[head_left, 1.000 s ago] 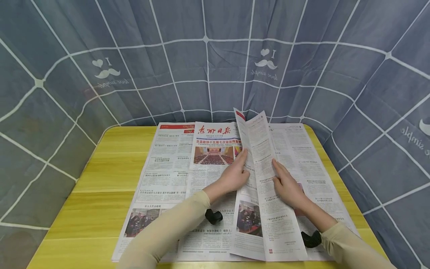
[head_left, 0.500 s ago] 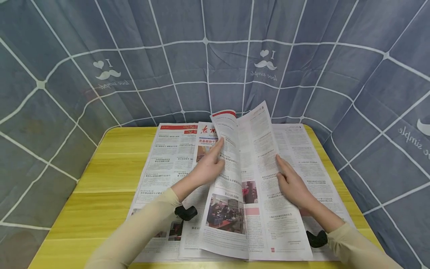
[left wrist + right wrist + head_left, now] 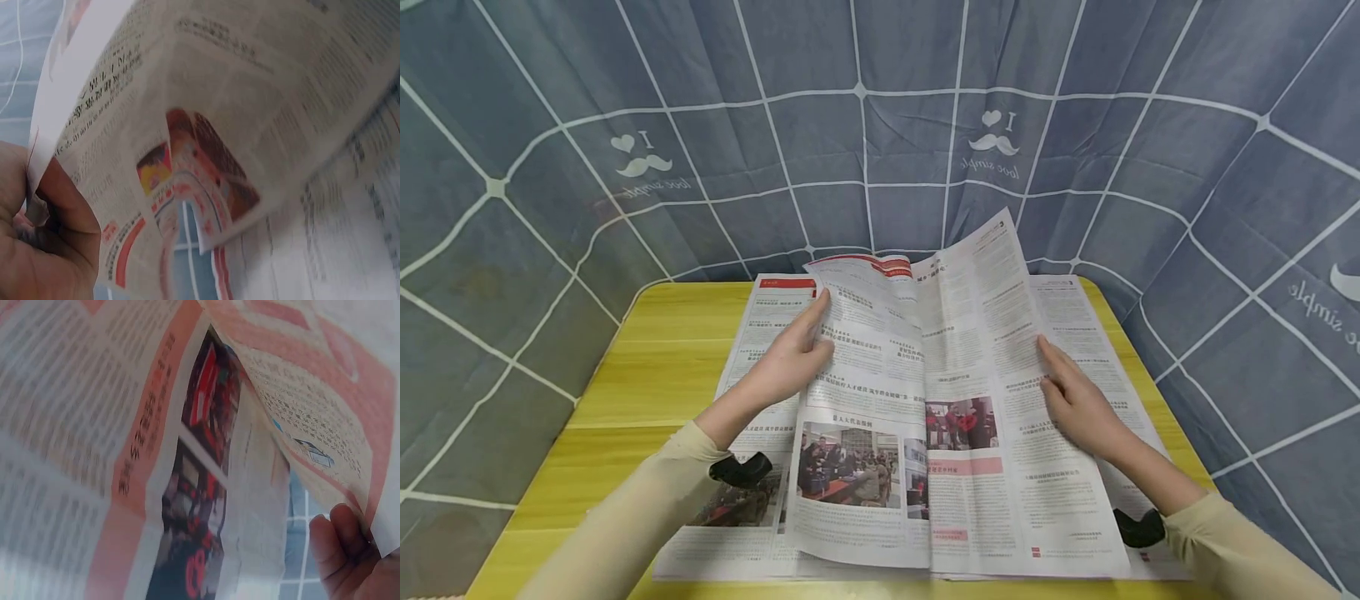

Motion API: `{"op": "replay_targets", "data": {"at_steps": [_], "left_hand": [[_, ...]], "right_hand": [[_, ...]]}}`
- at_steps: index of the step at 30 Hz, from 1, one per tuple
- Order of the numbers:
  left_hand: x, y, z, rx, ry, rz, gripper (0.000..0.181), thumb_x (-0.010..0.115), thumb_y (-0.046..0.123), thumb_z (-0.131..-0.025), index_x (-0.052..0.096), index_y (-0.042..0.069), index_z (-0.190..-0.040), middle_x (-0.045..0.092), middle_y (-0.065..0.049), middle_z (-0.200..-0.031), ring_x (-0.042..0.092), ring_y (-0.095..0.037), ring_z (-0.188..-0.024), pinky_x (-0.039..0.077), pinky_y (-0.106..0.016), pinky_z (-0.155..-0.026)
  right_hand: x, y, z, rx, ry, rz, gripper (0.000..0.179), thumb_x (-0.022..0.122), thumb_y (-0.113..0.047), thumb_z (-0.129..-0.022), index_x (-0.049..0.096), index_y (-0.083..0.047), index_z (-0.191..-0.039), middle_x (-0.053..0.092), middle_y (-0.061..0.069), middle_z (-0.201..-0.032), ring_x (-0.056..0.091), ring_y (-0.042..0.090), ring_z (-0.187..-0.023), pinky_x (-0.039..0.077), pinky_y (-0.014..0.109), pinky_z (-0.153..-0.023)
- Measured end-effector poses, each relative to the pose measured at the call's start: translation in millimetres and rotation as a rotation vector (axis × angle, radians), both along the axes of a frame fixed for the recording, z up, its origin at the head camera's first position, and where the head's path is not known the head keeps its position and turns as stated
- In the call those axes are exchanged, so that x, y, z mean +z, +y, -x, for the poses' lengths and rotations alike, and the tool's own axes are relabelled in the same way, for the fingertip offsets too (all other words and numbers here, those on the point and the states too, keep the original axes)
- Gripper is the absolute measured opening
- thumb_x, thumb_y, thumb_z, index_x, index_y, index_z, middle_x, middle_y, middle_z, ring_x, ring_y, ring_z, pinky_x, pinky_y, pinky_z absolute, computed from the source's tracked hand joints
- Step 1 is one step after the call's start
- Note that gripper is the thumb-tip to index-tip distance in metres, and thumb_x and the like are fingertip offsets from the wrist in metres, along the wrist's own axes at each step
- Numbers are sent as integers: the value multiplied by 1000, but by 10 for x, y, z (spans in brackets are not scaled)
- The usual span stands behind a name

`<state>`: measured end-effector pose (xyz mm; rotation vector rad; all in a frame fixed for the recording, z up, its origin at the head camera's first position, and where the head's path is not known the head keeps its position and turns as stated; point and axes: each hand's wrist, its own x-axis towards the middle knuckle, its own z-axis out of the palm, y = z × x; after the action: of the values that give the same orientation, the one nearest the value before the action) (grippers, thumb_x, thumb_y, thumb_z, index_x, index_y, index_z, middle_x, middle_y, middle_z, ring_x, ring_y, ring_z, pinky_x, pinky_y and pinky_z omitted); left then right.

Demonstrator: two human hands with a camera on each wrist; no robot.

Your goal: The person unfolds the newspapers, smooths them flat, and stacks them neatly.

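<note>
A newspaper (image 3: 970, 350) stands half opened above the table, its two sides spread from a middle fold. My left hand (image 3: 790, 354) pinches the left page by its outer edge; the left wrist view shows the thumb and curled fingers (image 3: 69, 212) on either side of the paper. At the other side my right hand (image 3: 1078, 400) grips the right page's outer edge, with fingertips (image 3: 340, 531) curled behind the sheet in the right wrist view. The left page bows and carries a large photo (image 3: 850, 467) of people.
Under the held pages, another spread newspaper (image 3: 760, 333) lies on the yellow wood-grain table (image 3: 632, 375). A grey curtain (image 3: 895, 142) with white grid lines hangs around the back and sides. Black wrist straps show on both arms.
My left hand has moved left, drawing the left page away from the right one so the newspaper opens wider. My right hand has shifted slightly right with its page.
</note>
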<state>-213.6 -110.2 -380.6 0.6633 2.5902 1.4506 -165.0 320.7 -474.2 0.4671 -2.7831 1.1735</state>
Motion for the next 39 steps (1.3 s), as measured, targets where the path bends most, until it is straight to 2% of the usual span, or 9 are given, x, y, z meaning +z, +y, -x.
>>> {"op": "replay_targets", "data": {"at_steps": [5, 13, 16, 19, 20, 25, 28, 32, 39], "left_hand": [[90, -228, -18, 9, -10, 26, 75, 48, 9, -106, 4, 17, -166, 0, -1, -171, 22, -22, -150, 48, -34, -88], [165, -554, -52, 28, -19, 9, 75, 48, 8, -106, 2, 14, -166, -4, -4, -171, 32, -31, -140, 47, -24, -74], [159, -674, -55, 46, -12, 42, 75, 47, 9, -107, 0, 15, -166, -6, -4, -171, 25, -32, -148, 47, -22, -76], [148, -788, -52, 69, -4, 87, 75, 47, 13, -108, -2, 16, -166, -7, -3, -171, 8, -26, -154, 41, -25, -95], [144, -826, -49, 74, -2, 96, 75, 47, 13, -108, -2, 16, -165, -7, -3, -171, -3, -21, -154, 35, -27, -104], [118, -1022, -46, 83, -26, 91, 77, 48, 12, -108, -4, 15, -165, -9, -3, -171, -6, -21, -155, 17, -49, -120], [85, -1154, -37, 82, -53, 79, 78, 48, 11, -108, -6, 14, -165, -10, -5, -171, -6, -23, -155, 15, -31, -120], [20, -1322, -13, 63, -110, 53, 79, 47, 10, -108, -9, 13, -164, -13, -6, -170, -5, -27, -155, 19, -4, -104], [-95, -1574, 11, 61, -183, 96, 82, 50, 16, -109, -9, 11, -164, -11, -9, -171, -2, -33, -155, 26, -7, -103]], "right_hand": [[59, 120, -9, -1, 45, -51, 67, 45, -8, -109, 11, -14, -166, 18, 20, -167, 46, 44, -135, 43, 32, -91], [92, 330, -19, -20, 124, -139, 68, 50, -8, -107, 15, -12, -166, 24, 20, -166, 40, 45, -141, 36, 18, -97], [90, 410, -31, -23, 132, -160, 69, 51, -8, -107, 15, -13, -166, 23, 19, -166, 35, 43, -145, 32, 16, -98], [83, 483, -42, -30, 139, -181, 69, 51, -8, -107, 15, -13, -166, 23, 19, -167, 33, 42, -146, 33, 20, -96], [81, 506, -45, -31, 142, -186, 69, 51, -8, -107, 15, -13, -166, 23, 19, -167, 33, 42, -146, 33, 20, -94], [92, 604, -52, -31, 125, -163, 66, 46, -7, -107, 15, -13, -166, 20, 18, -168, 28, 41, -148, 25, 11, -92], [97, 657, -54, -29, 94, -134, 66, 39, -4, -106, 13, -13, -166, 17, 17, -169, 23, 41, -151, 17, 5, -93], [75, 727, -46, -19, 68, -120, 70, 37, 0, -102, 11, -13, -166, 14, 17, -170, 19, 40, -152, 16, 5, -93], [-5, 826, -35, 22, 44, -150, 74, 46, 3, -103, 10, -10, -166, 11, 19, -169, 30, 42, -144, 26, 7, -83]]}}
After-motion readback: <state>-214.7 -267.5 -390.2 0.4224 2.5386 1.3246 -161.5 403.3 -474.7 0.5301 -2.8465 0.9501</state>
